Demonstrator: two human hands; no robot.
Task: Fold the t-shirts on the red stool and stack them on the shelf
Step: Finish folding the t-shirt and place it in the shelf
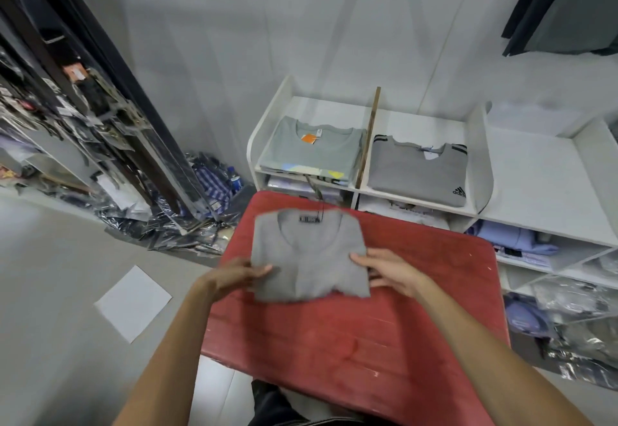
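Grey knit, soft and light, the folded t-shirt (309, 256) lies on the red stool (368, 332). Left hand (234, 275) pinches its left edge; right hand (388, 270) grips its right edge. Floppy cloth probably needs support underneath both sides.

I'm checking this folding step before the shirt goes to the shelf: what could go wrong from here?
1. Both the left hand and right hand hold the folded grey t-shirt only at its side edges, so the middle may sag and the fold open when lifted.
2. A hang tag string dangles from the left stack over the red stool and could snag.
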